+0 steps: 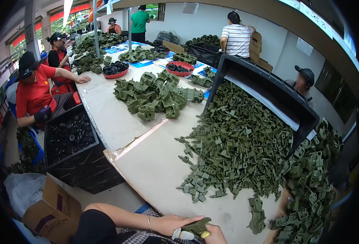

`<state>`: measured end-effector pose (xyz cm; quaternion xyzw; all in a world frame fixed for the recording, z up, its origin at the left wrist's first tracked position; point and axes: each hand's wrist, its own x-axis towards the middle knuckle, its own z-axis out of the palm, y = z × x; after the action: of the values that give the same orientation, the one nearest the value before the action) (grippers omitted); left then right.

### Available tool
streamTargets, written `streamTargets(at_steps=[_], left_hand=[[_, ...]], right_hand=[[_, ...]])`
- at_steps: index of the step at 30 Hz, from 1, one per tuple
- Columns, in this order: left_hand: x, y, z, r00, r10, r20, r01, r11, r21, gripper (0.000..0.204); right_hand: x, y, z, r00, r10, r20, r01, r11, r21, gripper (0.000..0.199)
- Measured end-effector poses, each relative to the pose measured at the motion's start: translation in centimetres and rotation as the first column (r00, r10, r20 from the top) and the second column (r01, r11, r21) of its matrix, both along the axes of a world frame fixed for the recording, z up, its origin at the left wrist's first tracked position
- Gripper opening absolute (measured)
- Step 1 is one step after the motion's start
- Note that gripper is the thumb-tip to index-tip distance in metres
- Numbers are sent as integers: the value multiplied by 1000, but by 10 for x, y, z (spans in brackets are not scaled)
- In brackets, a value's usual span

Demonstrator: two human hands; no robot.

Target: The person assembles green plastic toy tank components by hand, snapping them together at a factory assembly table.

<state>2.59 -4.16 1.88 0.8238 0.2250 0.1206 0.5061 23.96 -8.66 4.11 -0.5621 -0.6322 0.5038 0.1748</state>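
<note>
At the near edge of the table, my left hand (169, 224) and my right hand (216, 235) both grip one olive-green moulded plastic part (199, 225). The left fingers lie over its far side, and a white cover sits on that thumb. From the right, my other hand closes on the part's end, with a yellow cover on its thumb. Fingers hide much of the part, so its full shape does not show. Just right of my hands lies a longer green plastic piece (256, 214). Beyond it spreads a large heap of small green plastic parts (236, 142).
A tipped black crate (264, 87) stands behind the heap. Bigger green parts pile up at the right (309, 183) and mid-table (155, 95). Red trays (180, 68) hold black pieces. Left of the table are a black bin (71, 138), a cardboard box (53, 209) and a seated co-worker (37, 87).
</note>
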Motion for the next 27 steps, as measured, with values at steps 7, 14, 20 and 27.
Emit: streamTargets(at_steps=[7, 14, 20, 27], left_hand=[[1, -10, -34, 879, 265, 395, -36, 865, -501, 65], [8, -6, -13, 979, 1, 204, 11, 998, -60, 32], [4, 10, 23, 966, -102, 239, 171, 942, -289, 24], [5, 24, 9, 967, -113, 227, 150, 977, -152, 21]], right_hand=[[8, -8, -12, 980, -32, -196, 33, 999, 4, 24], [-2, 7, 25, 950, 222, 222, -274, 931, 241, 26], [-7, 13, 54, 921, 268, 282, -363, 853, 376, 25], [-9, 22, 45, 946, 233, 226, -285, 930, 232, 24]])
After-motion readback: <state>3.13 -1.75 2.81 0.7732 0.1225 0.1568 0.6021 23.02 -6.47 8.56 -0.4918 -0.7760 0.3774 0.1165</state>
